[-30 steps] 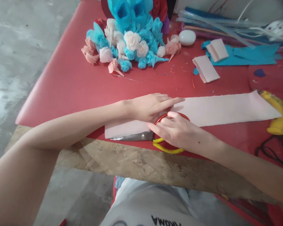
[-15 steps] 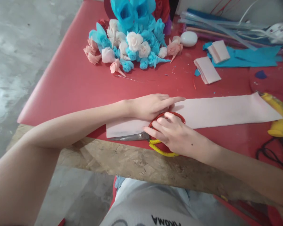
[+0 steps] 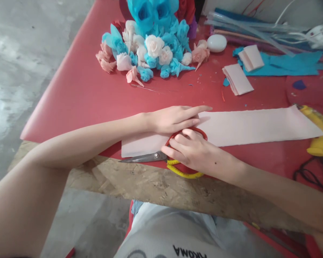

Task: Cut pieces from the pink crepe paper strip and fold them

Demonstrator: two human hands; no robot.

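A long pale pink strip of crepe paper (image 3: 247,128) runs left to right along the table. My left hand (image 3: 177,119) lies flat on it with the fingers stretched to the right, pressing on the paper. Just in front, my right hand (image 3: 192,150) is closed around the handles of a pair of scissors (image 3: 145,157). One handle is red, while the other is wrapped in yellow measuring-tape-like material. The blades point left along the strip's near edge and look closed, the tip at the table's front edge. Part of the handles is hidden by my right fingers.
Blue, white and pink paper flowers (image 3: 153,46) are heaped at the back. Folded pink paper pieces (image 3: 238,79) and blue paper (image 3: 288,63) lie at the back right. A yellow glue gun (image 3: 319,132) with a black cord sits by the strip's right end.
The scissors and my right hand have shifted slightly left, and the blade tip now shows past the paper's left end. My left hand stays on the strip, its fingers slightly raised and rearranged.
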